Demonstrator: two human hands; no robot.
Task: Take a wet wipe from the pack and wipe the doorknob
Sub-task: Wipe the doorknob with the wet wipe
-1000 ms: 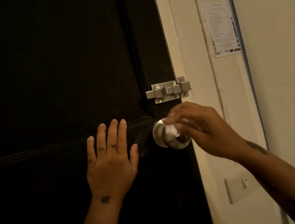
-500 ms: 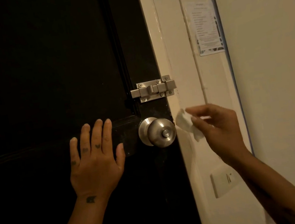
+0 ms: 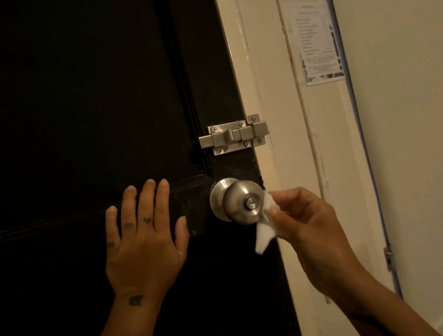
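Doorknob (image 3: 237, 201) — a round, brushed-metal knob with a small lock button at its centre — sits on the right edge of a dark door (image 3: 63, 104), just below a silver slide bolt (image 3: 234, 135). A person's right hand (image 3: 313, 229) pinches a small crumpled white wet wipe (image 3: 265, 225) between thumb and fingertips; the remaining fingers are curled in, so the hand is mostly closed around the wipe. The wipe touches the knob's right side, and its loose lower corner hangs free below the knob. The left hand (image 3: 143, 244) lies flat on the door, fingers spread and holding nothing, just beside the knob on its left — it appears to steady the door. The wet wipe pack is not in view. To the right stand a cream door frame (image 3: 279, 159) and a pale wall with a printed paper notice (image 3: 316, 40) taped high up; its text is too small to read. Judging from this, the wiping step is under way, with contact only on the knob's right flank. To do it well, the wipe would probably need to be spread wider over the fingertips and carried around the whole knob: front face, lock button, underside, and the neck where it meets the round base plate. Keeping the left palm pressed on the door should stop it swinging under the pressure. The dangling corner may drag without cleaning unless gathered in.
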